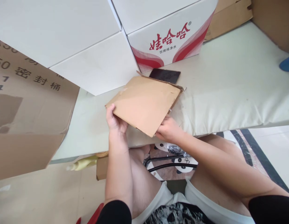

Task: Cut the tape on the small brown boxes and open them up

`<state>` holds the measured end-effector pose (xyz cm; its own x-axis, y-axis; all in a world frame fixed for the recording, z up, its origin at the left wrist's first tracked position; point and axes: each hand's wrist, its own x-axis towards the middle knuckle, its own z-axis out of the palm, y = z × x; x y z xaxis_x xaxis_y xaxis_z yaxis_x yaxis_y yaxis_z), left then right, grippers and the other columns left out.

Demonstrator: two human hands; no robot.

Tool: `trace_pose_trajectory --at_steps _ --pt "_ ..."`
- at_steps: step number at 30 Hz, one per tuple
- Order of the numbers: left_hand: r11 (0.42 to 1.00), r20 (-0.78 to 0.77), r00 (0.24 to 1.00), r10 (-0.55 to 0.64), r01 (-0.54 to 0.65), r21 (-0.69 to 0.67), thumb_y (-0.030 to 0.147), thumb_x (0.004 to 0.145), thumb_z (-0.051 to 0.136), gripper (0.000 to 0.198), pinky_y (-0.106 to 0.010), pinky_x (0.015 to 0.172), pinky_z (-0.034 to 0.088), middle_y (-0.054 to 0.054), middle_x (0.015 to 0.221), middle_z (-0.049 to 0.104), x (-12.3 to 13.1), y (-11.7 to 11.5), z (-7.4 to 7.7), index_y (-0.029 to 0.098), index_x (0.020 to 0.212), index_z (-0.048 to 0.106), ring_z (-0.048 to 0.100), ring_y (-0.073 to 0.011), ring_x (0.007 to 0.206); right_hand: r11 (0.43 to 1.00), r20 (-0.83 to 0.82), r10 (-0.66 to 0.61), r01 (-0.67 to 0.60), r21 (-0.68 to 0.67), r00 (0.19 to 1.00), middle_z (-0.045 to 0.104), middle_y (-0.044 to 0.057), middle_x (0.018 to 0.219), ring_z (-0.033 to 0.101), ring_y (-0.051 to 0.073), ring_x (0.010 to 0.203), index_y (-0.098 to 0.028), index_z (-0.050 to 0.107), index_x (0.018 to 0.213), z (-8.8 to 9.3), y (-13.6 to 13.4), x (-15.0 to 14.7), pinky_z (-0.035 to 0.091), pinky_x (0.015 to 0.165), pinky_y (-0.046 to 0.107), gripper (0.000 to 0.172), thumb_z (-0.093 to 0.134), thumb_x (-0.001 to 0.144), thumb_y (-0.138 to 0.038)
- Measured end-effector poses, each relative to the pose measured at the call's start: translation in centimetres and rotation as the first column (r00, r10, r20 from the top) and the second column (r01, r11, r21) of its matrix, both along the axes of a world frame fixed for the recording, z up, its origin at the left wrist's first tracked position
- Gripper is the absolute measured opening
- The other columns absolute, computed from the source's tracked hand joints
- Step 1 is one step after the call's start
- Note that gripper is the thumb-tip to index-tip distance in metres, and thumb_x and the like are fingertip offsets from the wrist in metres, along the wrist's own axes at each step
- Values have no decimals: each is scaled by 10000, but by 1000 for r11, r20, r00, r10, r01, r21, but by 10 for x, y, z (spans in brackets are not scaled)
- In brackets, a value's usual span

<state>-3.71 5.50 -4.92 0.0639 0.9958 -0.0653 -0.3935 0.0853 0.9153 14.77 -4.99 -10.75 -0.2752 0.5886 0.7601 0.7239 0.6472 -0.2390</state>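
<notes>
A flat brown cardboard box (146,102) is tilted above the pale padded surface, between my two hands. My left hand (116,119) grips its near left corner, thumb on the top face and fingers underneath. At the near right edge, my right hand (169,129) is closed, its fingertips partly hidden beneath or inside the cardboard. What those fingers touch on the far side cannot be seen. The box's far right edge looks torn or loose. Just behind the box lies a dark smartphone (165,76), screen up.
White cartons (93,62) and a red-and-white water carton (167,40) stand along the back. A large brown carton (30,102) is at left, another (273,21) at the far right. A blue object (287,63) shows at the right edge. A yellowish bottle (85,163) lies below.
</notes>
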Motion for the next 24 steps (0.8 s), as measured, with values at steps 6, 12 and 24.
trace_pose_trajectory --at_steps 6,12,24 --pt "989 36 994 104 -100 -107 308 632 622 429 -373 952 567 -87 1082 766 -7 2 -4 186 1034 703 683 -290 1105 984 28 102 -97 -150 994 795 93 1028 701 249 956 -214 748 1052 8 -3 -4 497 838 383 219 561 941 -241" --pt "967 17 980 197 -191 -167 266 598 519 459 -399 936 578 -76 1011 772 -29 8 2 199 1013 703 690 -288 1075 957 -167 260 -277 -87 951 670 2 641 569 155 595 -223 625 712 26 -10 9 431 655 337 288 517 950 -346" --pt "974 -23 998 52 -56 -218 242 579 531 687 -570 1090 543 -96 1084 792 -38 0 9 176 1247 678 637 -396 1305 483 -691 -590 -504 -716 417 784 80 1037 736 302 1021 -227 677 987 29 6 109 594 911 465 477 849 633 -495"
